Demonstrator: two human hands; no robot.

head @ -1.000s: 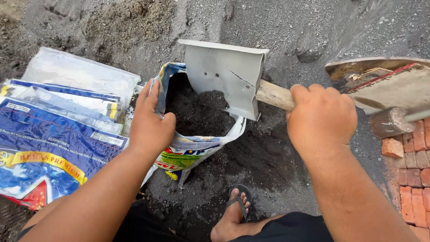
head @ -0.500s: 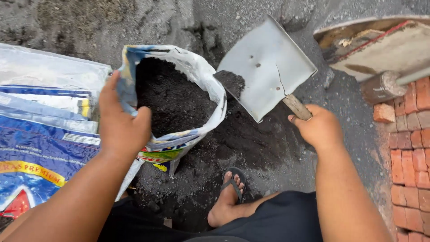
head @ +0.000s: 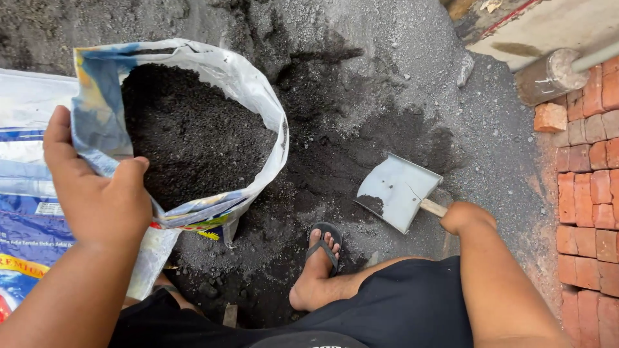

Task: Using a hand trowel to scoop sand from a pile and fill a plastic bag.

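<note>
Sack [head: 258, 103] of woven plastic, white with blue and yellow print, stands open on the ground at the person's left and is filled nearly to the rim with dark soil [head: 187, 135]. Nearest the camera, the left hand [head: 97, 200] is clamped on the sack's near edge, thumb outside and fingers hooked over the rim. The right hand [head: 467, 216] is wrapped shut around the wooden handle of a small metal shovel [head: 396, 190], whose flat grey blade rests low on the ground with a smear of soil on it. Between sack and shovel, a bare foot in a black sandal [head: 322, 248] stands on loose dark soil. A printed flat bag [head: 26, 219] lies under the left forearm. Farther out, grey sand [head: 387, 58] spreads across the ground; red bricks [head: 590, 174] line the right side, with a cylindrical log end [head: 548, 77] beyond them.
</note>
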